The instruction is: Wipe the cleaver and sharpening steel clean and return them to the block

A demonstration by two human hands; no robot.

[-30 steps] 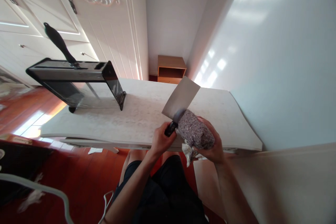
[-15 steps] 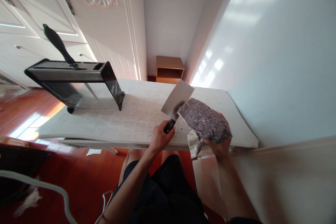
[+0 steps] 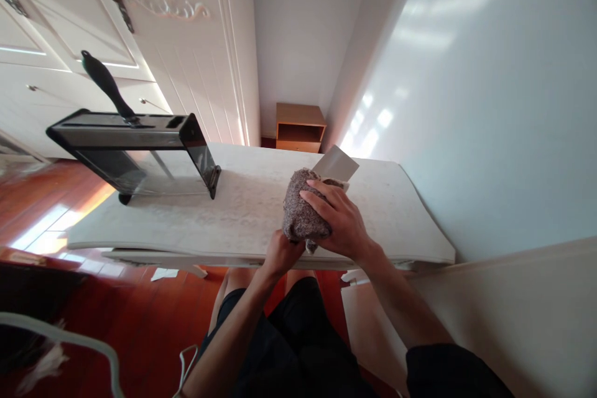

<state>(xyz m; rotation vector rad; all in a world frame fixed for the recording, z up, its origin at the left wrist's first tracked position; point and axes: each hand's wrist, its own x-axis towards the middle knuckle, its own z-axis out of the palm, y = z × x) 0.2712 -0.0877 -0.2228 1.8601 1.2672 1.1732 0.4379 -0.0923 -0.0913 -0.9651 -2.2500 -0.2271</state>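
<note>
Here, right grip [image 3: 344,219] half-curled around a fuzzy cloth [image 3: 297,211].

The cloth [image 3: 297,214] conceals the handle of the cleaver [image 3: 336,163] and part of the left hand [image 3: 282,254]; the upper edge crops the cabinet [image 3: 186,62].

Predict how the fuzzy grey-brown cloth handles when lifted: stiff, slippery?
Probably floppy: the fuzzy grey-brown cloth bunches under the right hand. Unlikely to slip: its surface looks coarse. Perhaps apt to droop, given its loose lower end.
</note>
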